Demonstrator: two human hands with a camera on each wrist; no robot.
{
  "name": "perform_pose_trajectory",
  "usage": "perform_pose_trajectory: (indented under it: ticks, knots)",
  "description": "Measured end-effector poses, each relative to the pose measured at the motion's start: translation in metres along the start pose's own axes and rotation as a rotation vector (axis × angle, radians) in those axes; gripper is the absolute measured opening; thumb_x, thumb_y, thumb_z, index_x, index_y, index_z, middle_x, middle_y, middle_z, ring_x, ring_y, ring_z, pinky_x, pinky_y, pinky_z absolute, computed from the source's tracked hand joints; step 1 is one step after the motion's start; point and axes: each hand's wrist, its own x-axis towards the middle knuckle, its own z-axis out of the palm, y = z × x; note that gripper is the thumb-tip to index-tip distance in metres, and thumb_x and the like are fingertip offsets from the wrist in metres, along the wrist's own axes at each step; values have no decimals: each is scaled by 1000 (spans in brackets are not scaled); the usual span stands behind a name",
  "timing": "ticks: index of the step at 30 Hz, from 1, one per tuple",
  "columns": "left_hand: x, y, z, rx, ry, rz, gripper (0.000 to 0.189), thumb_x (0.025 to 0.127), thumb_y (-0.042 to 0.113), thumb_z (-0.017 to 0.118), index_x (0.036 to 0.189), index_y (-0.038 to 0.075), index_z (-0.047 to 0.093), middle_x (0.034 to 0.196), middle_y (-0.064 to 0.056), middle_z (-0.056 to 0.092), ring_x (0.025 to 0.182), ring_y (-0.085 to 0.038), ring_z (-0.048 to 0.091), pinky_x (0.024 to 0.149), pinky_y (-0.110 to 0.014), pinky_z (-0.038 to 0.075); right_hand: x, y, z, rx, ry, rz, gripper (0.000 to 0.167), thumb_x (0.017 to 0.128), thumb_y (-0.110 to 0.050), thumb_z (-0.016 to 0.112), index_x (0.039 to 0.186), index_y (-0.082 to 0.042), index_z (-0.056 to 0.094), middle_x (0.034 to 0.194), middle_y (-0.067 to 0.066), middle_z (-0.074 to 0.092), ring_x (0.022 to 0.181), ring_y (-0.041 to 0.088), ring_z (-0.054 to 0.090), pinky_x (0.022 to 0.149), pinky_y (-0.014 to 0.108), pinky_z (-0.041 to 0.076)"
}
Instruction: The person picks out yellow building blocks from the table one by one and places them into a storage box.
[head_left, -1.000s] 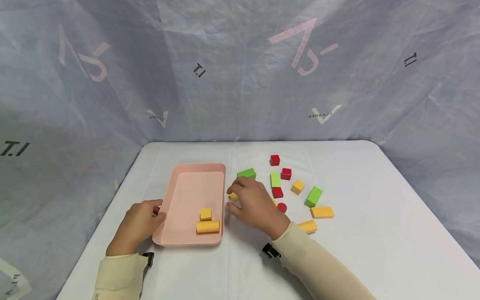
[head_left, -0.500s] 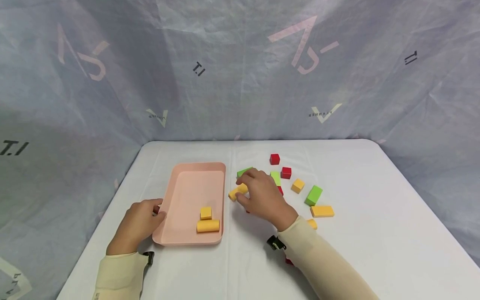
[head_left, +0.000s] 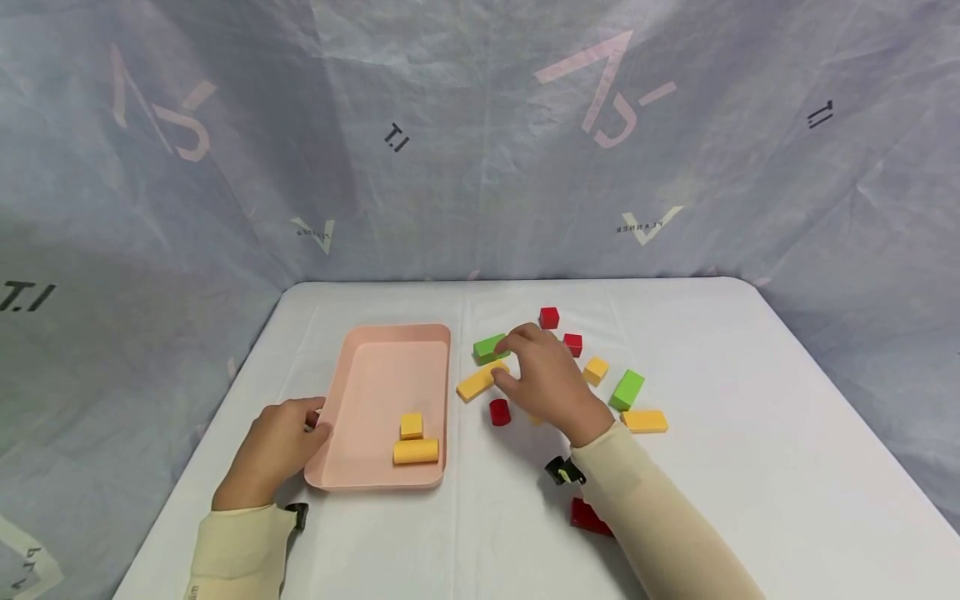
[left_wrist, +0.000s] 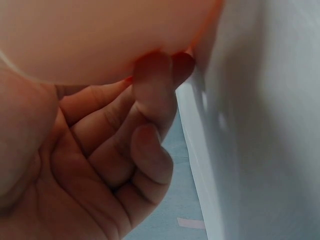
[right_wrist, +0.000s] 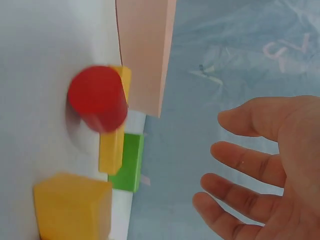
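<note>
Table (head_left: 720, 508): tray (head_left: 390, 375) on its left half, side gripped by left hand (head_left: 277, 446). Right hand (head_left: 551, 379) released, fingers loosely bent, above table. Yellow bar (head_left: 477, 383) lies between tray and right hand; red cylinder (head_left: 499, 412) near it.

I find the right hand (right_wrist: 272, 170) with thumb and fingers spread, apart from the blocks. Red cylinder (right_wrist: 97, 97) on the white table (right_wrist: 40, 100); it partly hides a yellow bar (right_wrist: 111, 152). Green block (right_wrist: 129, 162) just behind the bar, contact undetermined. Yellow block (right_wrist: 72, 207) in the foreground, partly out of view. Pink tray (right_wrist: 145, 55) near the bar. Grey-blue cloth (right_wrist: 200, 30) behind, bearing pale print.
</note>
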Motion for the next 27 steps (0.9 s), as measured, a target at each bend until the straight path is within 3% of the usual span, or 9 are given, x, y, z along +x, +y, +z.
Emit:
perform_pose_trajectory:
  ticks: [8,18,23,27]
  knots:
    - [0,1,-1,-4,-6,-4,45,94,13,67,136,-4,64,108,-19,74,89,-27,71,72,-43,56,3,15,-13,12,23,46,28,92,-29,75,115,-13,74,123,2,65,118,27,59,100,46,53]
    - [2,1,0,-8,-7,-7,43,95,13,67,135,-2,65,106,-18,75,83,-23,71,68,-40,56,3,30,-28,46,13,128,28,94,-29,71,117,-13,72,134,8,60,120,29,58,101,50,52]
    - [1,2,0,-11,-13,-23,45,95,13,67,137,-5,63,108,-20,74,85,-25,71,70,-42,57,3,37,-33,29,-2,198,31,93,-30,72,120,-14,73,136,9,59,108,28,61,92,48,56]
    - [1,2,0,-10,-13,-29,47,95,13,67,138,-5,62,108,-20,74,87,-26,71,71,-42,57,3,42,-37,23,-28,245,33,93,-30,73,121,-13,72,138,11,58,111,29,60,94,49,56]
